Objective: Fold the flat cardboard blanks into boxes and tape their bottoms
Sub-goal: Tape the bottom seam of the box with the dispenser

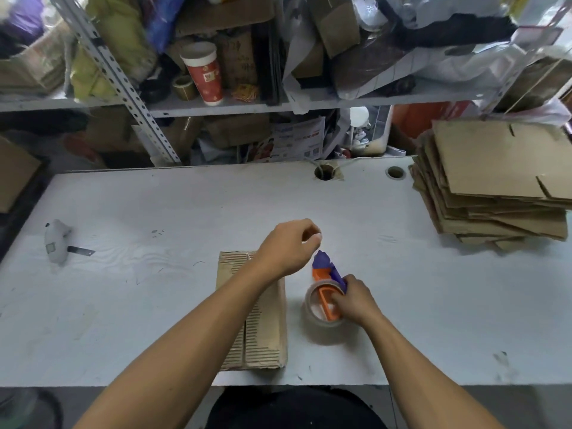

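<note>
A folded cardboard box (pixel 263 332) lies on the white table (pixel 154 289) in front of me, its ridged flaps facing up. To its right stands an orange and purple tape dispenser (pixel 326 284) with a roll of clear tape. My right hand (pixel 353 300) grips the dispenser's handle. My left hand (pixel 289 249) hovers above the box's far right corner, its thumb and fingers pinched together just above the dispenser's purple tip, apparently on the tape end, which is too thin to see. A tall stack of flat cardboard blanks (pixel 492 184) sits at the table's far right.
A white and grey tool with a dark blade (pixel 57 241) lies at the table's left. Two cable holes (pixel 325 172) pierce the table's back edge. Behind stand cluttered metal shelves with a red paper cup (pixel 204 72). A cardboard piece (pixel 14 174) lies off the left edge.
</note>
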